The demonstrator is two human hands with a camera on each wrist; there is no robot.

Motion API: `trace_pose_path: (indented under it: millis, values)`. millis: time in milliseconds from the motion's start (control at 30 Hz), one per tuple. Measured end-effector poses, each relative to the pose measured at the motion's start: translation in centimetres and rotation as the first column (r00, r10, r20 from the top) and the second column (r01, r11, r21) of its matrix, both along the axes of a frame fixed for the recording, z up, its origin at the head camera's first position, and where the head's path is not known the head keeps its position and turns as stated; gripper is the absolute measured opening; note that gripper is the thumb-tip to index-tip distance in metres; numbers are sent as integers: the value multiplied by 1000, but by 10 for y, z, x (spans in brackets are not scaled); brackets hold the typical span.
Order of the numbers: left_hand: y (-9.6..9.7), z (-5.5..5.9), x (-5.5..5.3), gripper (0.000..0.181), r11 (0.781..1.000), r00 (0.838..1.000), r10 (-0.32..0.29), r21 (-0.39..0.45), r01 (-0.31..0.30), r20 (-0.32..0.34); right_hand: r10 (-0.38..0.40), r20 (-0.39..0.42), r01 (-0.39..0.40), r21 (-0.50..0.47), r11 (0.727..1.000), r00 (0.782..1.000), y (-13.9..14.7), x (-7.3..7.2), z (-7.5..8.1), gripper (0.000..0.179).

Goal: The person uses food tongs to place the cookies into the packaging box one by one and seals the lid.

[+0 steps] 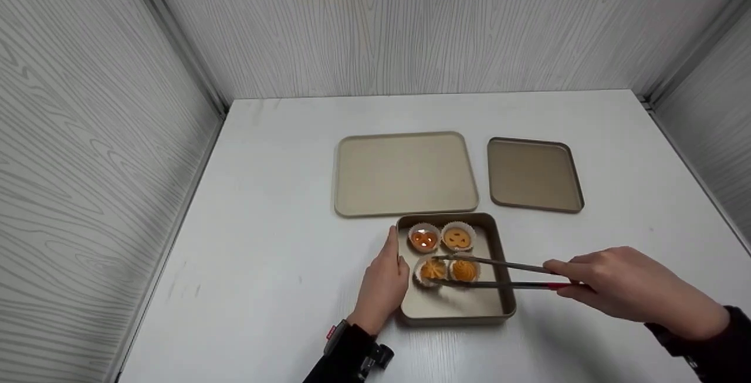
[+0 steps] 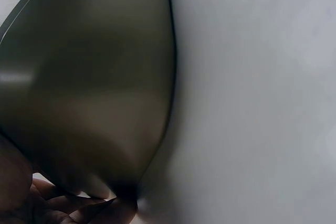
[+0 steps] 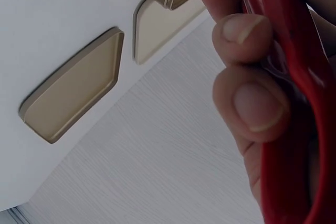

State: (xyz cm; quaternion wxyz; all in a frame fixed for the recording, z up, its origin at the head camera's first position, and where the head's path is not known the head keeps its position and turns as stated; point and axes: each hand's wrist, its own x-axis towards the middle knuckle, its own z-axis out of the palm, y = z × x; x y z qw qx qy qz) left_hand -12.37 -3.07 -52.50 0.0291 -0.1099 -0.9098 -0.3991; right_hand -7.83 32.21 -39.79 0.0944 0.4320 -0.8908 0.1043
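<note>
Low in the middle of the frame, a square tin [image 1: 453, 307] stood on the white table [image 1: 264, 207] with four treats in pleated paper cups. The left hand [image 1: 382, 280] held the tin's left wall, thumb at the rim and fingers along the outside. At the lower right, the right hand [image 1: 625, 280] gripped a pair of red-handled tongs [image 1: 531, 285], whose tips lay at either side of the lower-left piped treat [image 1: 433, 268]; whether they squeezed it I cannot tell. The tongs' arms also ran along the lower-right swirled treat [image 1: 464, 270]. Above these sat a glossy orange-red treat [image 1: 423, 239] and a yellow one [image 1: 457, 239] with dark marks. A beige tray [image 1: 406, 175] lay just beyond the tin, mid-frame, with a smaller brown tray [image 1: 535, 175] to its right.
</note>
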Motion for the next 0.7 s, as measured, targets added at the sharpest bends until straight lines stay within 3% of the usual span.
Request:
trace_pose_path:
  millis: [700]
  values:
    - [0, 0, 0, 60, 1000, 1000, 6, -3, -6, 1, -25, -20, 25, 2, 1000, 999, 0, 0, -5, 44]
